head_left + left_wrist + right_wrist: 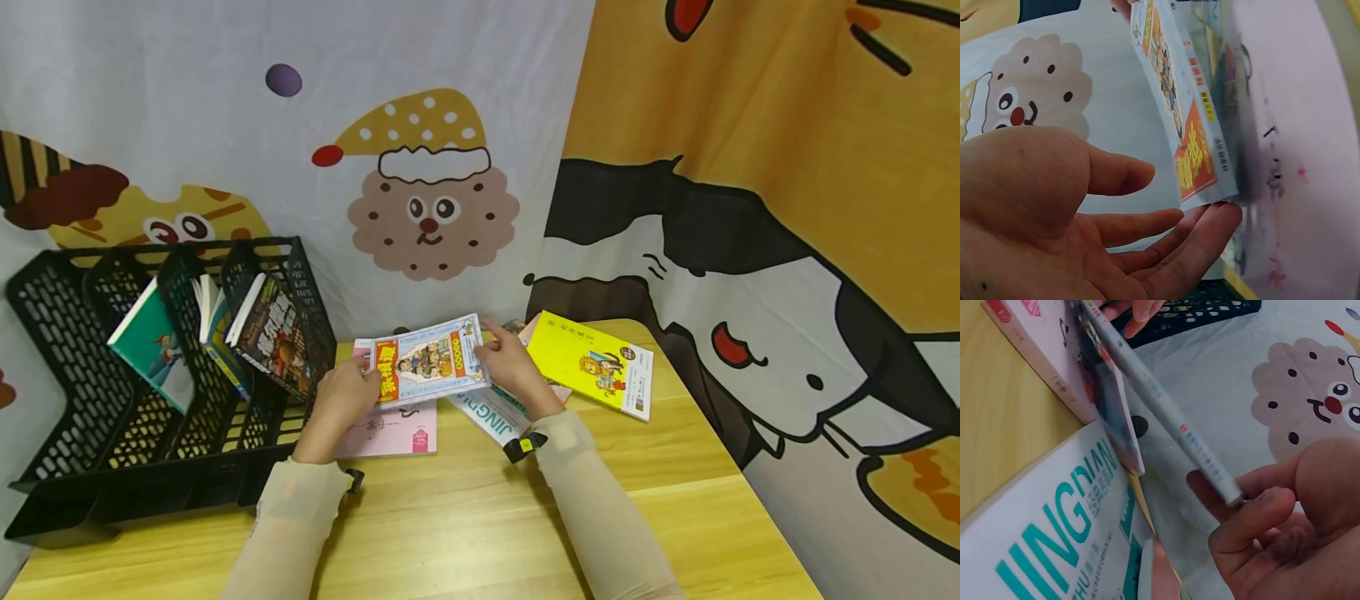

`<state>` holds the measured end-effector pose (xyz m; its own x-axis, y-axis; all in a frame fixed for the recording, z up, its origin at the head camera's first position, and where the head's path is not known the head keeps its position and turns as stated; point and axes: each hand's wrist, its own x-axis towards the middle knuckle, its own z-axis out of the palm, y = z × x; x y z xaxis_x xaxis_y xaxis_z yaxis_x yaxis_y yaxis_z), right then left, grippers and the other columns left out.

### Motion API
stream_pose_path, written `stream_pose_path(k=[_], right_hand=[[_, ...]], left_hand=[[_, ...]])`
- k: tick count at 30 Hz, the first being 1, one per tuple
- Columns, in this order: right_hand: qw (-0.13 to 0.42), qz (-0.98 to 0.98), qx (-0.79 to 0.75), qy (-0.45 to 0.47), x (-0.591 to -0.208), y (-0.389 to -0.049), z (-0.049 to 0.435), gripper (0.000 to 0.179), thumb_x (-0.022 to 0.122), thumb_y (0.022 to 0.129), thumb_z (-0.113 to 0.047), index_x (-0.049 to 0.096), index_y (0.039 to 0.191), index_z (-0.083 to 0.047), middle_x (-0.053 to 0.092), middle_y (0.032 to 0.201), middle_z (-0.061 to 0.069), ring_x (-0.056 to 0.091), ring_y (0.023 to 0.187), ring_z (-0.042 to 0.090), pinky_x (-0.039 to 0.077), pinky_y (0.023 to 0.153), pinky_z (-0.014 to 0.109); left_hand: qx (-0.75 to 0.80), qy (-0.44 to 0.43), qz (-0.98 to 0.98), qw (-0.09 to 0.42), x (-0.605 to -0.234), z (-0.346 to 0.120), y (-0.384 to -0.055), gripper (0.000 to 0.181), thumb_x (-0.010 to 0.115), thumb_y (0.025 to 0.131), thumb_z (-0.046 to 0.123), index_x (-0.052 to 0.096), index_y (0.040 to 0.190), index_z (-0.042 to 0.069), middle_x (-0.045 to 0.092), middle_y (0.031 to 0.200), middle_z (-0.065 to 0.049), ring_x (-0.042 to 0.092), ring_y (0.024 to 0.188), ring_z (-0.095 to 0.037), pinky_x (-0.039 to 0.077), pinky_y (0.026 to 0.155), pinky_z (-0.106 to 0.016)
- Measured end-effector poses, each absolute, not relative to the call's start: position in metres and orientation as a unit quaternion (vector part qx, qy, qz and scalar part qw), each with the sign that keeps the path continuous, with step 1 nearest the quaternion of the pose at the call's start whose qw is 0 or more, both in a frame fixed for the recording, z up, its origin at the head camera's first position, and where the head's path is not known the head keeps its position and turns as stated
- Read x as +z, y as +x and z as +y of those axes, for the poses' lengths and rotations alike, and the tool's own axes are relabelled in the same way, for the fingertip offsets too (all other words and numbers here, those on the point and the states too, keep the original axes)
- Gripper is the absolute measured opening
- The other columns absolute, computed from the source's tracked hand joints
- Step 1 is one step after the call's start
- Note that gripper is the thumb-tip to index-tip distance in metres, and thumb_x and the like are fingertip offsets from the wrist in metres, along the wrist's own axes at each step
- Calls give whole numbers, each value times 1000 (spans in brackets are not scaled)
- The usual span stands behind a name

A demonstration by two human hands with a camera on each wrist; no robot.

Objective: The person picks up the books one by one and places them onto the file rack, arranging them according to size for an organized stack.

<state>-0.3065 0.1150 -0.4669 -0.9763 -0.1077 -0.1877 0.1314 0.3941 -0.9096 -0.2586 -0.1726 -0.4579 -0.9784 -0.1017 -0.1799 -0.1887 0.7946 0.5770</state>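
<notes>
Had the light-blue comic paperback (429,363) up off the wooden table (450,525), illustrated cover facing up, above the pink book (412,432), between the black file rack (180,485) and the yellow book (570,350), with the white JINGDIAN book (1054,531) near the right hand (520,371). Pinched the right end between right thumb and fingers, gap down to about the book's thickness. At the left end, only touched with the left hand (343,402): fingers loosely extended against the end edge, thumb a little apart from the cover in the left wrist view. Judged light from the thin spine; likely stiff along the spine, floppier toward the open edge, cover probably a bit slippery. Not fragile, but liable to crease at corners or fan open under a one-corner pinch. Best taken by both short ends near the spine, thumbs on top, fingers flat underneath, moderate pressure. Couldn't tell exact contact under the book.
</notes>
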Motion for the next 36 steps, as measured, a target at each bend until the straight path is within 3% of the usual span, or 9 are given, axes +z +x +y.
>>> stream_pose_path(k=[6,11,16,21,24,28,31,36], right_hand=[[145,741,-655,20,-457,-306,122,52,63,113,-28,53,163,-18,72,138,13,77,115,27,67,91,36],[132,717,-685,-9,-444,-306,130,42,61,115,-26,56,156,-20,73,136,14,78,106,27,66,82,31],[126,690,-711,-50,-430,-302,135,41,59,115,-22,55,156,-19,74,128,12,77,91,21,59,67,24],[146,674,-721,-63,-422,-297,140,41,61,114,-24,59,154,-14,76,120,10,67,74,14,40,57,22],[177,683,-706,-60,-422,-296,141,41,62,114,-33,65,149,-10,79,120,12,70,76,14,50,62,20],[195,731,-650,-70,-425,-295,140,42,62,114,-43,74,136,-9,82,112,15,62,66,15,47,59,22],[181,770,-607,-80,-426,-294,139,37,64,113,-43,80,127,-12,82,104,13,50,58,17,39,55,26],[164,781,-597,-83,-426,-294,137,35,66,112,-42,82,123,-13,83,101,12,51,57,18,41,56,28]], left_hand=[[348,-79,934,20,-445,-173,-253,58,53,113,37,57,158,0,64,152,-30,62,138,-50,49,113,-66],[397,-81,914,-4,-435,-175,-250,62,58,112,43,62,152,-4,72,134,-28,69,116,-40,57,91,-49],[420,-75,904,-9,-427,-176,-248,64,56,112,51,64,147,-2,72,119,-23,66,102,-31,49,78,-33],[417,-57,907,-25,-417,-174,-242,55,55,113,49,60,137,0,73,119,-26,71,97,-33,48,73,-32],[408,-42,911,-41,-417,-173,-241,50,57,114,45,59,138,1,78,119,-28,75,93,-33,49,71,-33],[384,-27,918,-93,-419,-171,-239,42,60,113,39,63,136,5,81,109,-24,74,87,-35,49,71,-39],[361,-21,922,-141,-421,-170,-237,39,63,112,35,65,137,5,82,104,-23,73,82,-37,49,68,-42],[361,-23,916,-175,-419,-168,-236,44,61,113,35,63,143,3,79,103,-25,73,79,-39,50,64,-43]])
